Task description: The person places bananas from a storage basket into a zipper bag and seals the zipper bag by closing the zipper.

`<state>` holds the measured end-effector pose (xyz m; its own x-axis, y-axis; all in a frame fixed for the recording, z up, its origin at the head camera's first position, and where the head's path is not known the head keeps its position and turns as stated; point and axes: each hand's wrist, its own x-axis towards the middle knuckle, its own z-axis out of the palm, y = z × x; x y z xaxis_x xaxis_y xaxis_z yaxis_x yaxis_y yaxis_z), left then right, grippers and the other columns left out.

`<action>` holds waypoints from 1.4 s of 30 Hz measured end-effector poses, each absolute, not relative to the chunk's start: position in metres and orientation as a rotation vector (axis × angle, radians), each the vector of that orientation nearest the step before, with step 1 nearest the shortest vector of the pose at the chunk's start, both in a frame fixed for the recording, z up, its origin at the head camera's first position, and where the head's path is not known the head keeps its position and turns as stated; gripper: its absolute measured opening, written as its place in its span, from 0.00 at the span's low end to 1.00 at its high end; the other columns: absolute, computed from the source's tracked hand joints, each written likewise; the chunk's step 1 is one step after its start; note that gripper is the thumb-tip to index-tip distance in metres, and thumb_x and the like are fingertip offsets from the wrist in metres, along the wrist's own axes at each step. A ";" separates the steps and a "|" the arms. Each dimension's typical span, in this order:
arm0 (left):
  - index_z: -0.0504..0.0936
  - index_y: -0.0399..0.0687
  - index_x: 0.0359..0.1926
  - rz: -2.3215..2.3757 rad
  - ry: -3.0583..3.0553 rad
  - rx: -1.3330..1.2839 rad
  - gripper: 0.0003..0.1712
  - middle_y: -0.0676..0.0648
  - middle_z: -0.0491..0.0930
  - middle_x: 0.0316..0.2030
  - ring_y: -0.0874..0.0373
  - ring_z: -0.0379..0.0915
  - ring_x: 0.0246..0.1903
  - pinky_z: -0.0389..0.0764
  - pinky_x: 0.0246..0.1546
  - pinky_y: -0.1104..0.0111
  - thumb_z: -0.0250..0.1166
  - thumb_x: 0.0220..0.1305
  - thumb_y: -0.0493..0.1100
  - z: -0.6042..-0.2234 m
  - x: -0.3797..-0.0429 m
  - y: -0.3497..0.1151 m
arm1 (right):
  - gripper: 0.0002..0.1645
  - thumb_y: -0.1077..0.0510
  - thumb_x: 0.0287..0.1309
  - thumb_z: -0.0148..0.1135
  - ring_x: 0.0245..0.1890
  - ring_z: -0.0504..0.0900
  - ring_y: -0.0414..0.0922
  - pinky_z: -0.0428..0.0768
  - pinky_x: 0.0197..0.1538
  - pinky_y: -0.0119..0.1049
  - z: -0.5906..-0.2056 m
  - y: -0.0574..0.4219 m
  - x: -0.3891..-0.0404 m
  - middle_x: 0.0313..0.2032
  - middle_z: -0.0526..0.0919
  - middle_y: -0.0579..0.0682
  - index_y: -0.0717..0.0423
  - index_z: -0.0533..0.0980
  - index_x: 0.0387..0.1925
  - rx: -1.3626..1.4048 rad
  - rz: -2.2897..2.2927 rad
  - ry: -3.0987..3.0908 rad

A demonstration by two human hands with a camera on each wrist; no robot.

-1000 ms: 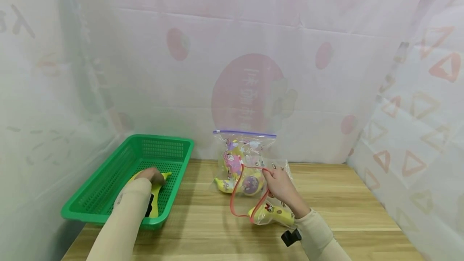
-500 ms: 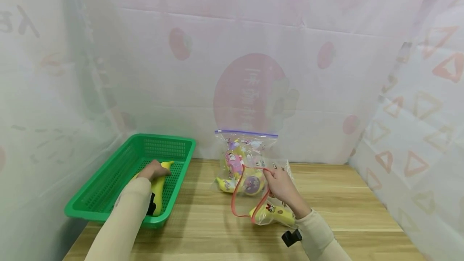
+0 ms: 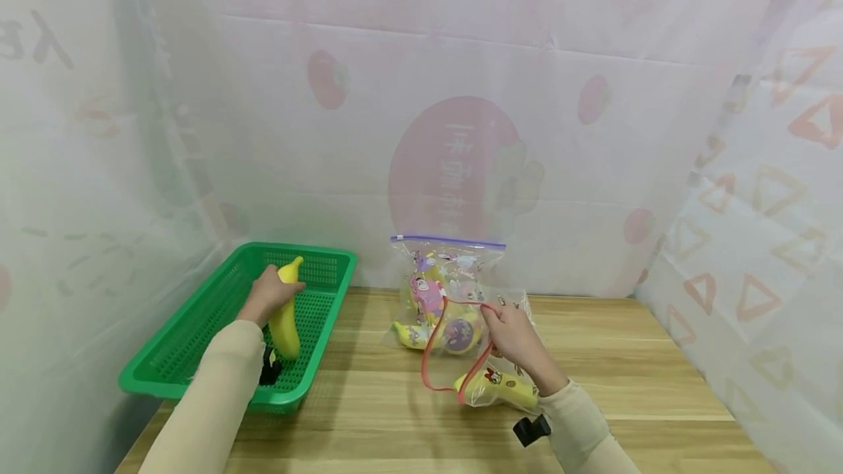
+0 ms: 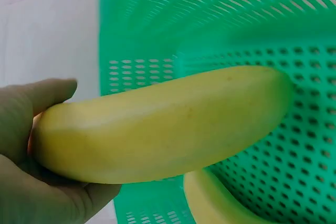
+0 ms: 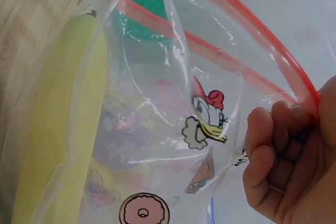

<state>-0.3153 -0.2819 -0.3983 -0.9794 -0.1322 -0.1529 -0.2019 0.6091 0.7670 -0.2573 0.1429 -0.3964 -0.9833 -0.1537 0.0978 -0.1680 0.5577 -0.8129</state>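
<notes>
My left hand grips a yellow banana near its upper end, holding it tilted within the green basket. In the left wrist view the banana fills the middle, with thumb and fingers around one end. Below it, part of a second banana lies in the basket. My right hand pinches the red-edged mouth of a clear zip bag, which gapes open toward the left. Inside that bag rests another banana; the right wrist view shows this banana through the cartoon-printed plastic.
Behind the red-edged bag, a clear bag with a purple zip leans near the back wall and holds yellow and pink items. The wooden table is enclosed by pale printed curtains. The basket stands at the left.
My left hand has taken hold of the banana in the basket and raised it, its tip now pointing up. The right hand keeps the bag's mouth in nearly the same spot.
</notes>
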 end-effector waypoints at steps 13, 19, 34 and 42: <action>0.44 0.42 0.70 1.793 2.730 -0.380 0.40 0.33 0.65 0.50 0.45 0.72 0.40 0.77 0.32 0.59 0.52 0.68 0.55 -0.370 -0.305 -0.267 | 0.31 0.51 0.72 0.43 0.05 0.63 0.42 0.64 0.13 0.32 -0.397 0.142 -0.257 0.07 0.70 0.52 0.54 0.63 0.10 0.291 1.460 -2.756; 0.46 0.44 0.68 2.038 2.660 -0.417 0.39 0.37 0.63 0.52 0.47 0.68 0.45 0.75 0.40 0.58 0.52 0.67 0.57 -0.354 -0.299 -0.258 | 0.31 0.51 0.72 0.43 0.06 0.66 0.45 0.66 0.13 0.34 -0.397 0.144 -0.257 0.07 0.70 0.52 0.54 0.62 0.10 0.296 1.452 -2.750; 0.50 0.42 0.58 2.432 2.363 -0.183 0.29 0.45 0.62 0.48 0.60 0.71 0.41 0.77 0.39 0.73 0.57 0.68 0.48 -0.341 -0.287 -0.229 | 0.32 0.52 0.72 0.43 0.05 0.67 0.45 0.64 0.13 0.33 -0.398 0.146 -0.261 0.08 0.72 0.59 0.54 0.62 0.09 0.263 1.463 -2.763; 0.52 0.38 0.60 2.334 2.344 -0.064 0.29 0.42 0.62 0.48 0.57 0.68 0.40 0.75 0.38 0.70 0.57 0.68 0.44 -0.346 -0.271 -0.205 | 0.31 0.51 0.71 0.44 0.06 0.67 0.48 0.63 0.13 0.32 -0.396 0.144 -0.263 0.06 0.67 0.52 0.53 0.61 0.09 0.235 1.493 -2.774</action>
<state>-0.2712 -0.2054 -0.3464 -0.9854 -0.1441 0.0903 0.0897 0.0108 0.9959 -0.2626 0.1442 -0.3958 -0.9888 -0.1390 0.0547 -0.1222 0.5422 -0.8313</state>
